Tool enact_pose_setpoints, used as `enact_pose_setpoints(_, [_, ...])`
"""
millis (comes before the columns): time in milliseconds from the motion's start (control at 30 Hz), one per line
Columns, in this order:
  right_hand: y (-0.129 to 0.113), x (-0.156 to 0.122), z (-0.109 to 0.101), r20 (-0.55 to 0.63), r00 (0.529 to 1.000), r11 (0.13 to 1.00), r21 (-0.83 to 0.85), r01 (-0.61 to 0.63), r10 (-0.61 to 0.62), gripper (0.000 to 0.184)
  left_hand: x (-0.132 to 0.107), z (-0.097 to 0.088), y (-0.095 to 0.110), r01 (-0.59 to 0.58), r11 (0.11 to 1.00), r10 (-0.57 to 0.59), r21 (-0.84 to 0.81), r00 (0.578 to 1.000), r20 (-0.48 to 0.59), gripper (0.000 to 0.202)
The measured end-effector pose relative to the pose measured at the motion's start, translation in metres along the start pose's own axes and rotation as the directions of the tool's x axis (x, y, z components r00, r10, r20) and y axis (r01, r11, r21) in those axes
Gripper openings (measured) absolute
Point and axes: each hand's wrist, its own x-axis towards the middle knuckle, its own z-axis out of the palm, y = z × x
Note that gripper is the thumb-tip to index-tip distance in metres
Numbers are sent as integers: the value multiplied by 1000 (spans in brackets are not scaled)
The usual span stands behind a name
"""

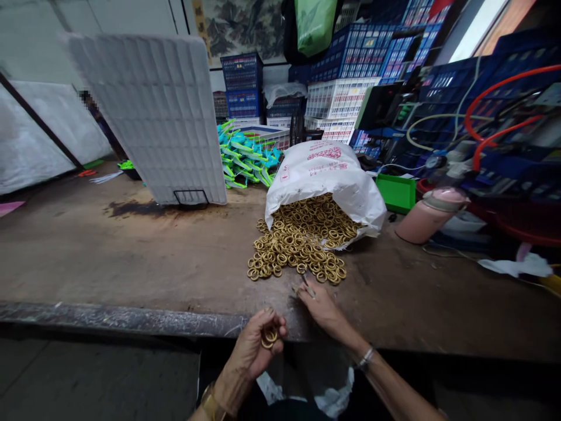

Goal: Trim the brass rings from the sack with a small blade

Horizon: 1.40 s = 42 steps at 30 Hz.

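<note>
Clearly, the left hand has its fingers curled in toward the thumb, leaving little gap, with a couple of gold-coloured rings held in their bend, just off the near edge of the tabletop. To the right of those fingers and a little farther out, the right hand reaches low over the tabletop, its fingers bent and pointing at the near edge of the pile of more such rings. A slim, dark strip shows at these right fingers; it is too small and blurred to tell whether they grip it, or how far apart they stand.

The pile spreads just beyond the right fingertips, and behind it a white sack lies on its side with its mouth toward the fingers, rings spilling out onto the tabletop. To the right of the right fingers and farther away, a pink flask leans, with a green tray behind it. Well beyond the left fingers, off to the left, a pale panel stands tilted; green and blue parts heap up between it and the sack.
</note>
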Motion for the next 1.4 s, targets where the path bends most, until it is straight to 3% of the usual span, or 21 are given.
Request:
enact_pose_setpoints(67, [-6,-10,-2,156,983,925,350,-145,95,22,3,1,0,-37,998,38,46,999,-20,24])
enact_pose_setpoints(133, [-12,-19,-5,352,928,769,557,-313,122,27,4,3,0,-110,982,115,150,993,-22,26])
enact_pose_setpoints(200, [-16,-27,-6,475,877,649,644,-404,75,32,6,5,-2,-173,950,185,260,983,-19,32])
enact_pose_setpoints(300, [-19,-32,-4,555,832,581,673,-457,10,32,6,6,-5,-200,897,222,393,975,-11,34])
enact_pose_setpoints(367, [-20,-31,0,580,815,586,659,-472,3,31,6,6,-5,-193,874,214,446,977,3,34])
enact_pose_setpoints(433, [-19,-29,4,542,839,657,618,-432,42,28,6,6,-4,-176,879,192,444,981,8,34])
enact_pose_setpoints(500, [-20,-26,8,377,922,797,530,-289,84,24,5,6,-2,-151,905,171,397,985,-15,33])
enact_pose_setpoints(567, [-20,-25,10,124,992,921,381,-84,39,18,5,6,1,-134,931,161,339,986,-53,33])
enact_pose_setpoints(633, [-21,-27,11,-34,996,968,236,88,-83,15,5,6,3,-121,950,150,286,985,-83,33])
enact_pose_setpoints(767, [-23,-35,15,48,953,945,153,290,-300,13,7,6,4,-65,984,81,166,992,-93,31])
enact_pose_setpoints(867, [-23,-39,19,94,920,917,173,361,-380,11,9,6,3,2,997,6,75,993,-115,31])
enact_pose_setpoints(1000, [-21,-36,20,50,969,942,250,222,-242,17,7,6,2,19,996,-9,88,994,-113,31])
enact_pose_setpoints(1133, [-23,-33,17,133,990,884,467,-19,-49,26,2,7,-1,-131,970,153,203,984,-96,33])
enact_pose_setpoints(1300, [-25,-33,17,286,958,772,615,-160,-29,28,3,11,-5,-212,910,231,356,973,-11,30])
enact_pose_setpoints(1400, [-22,-33,18,249,968,822,556,-122,-25,28,3,14,-5,-275,828,328,488,944,-25,24])
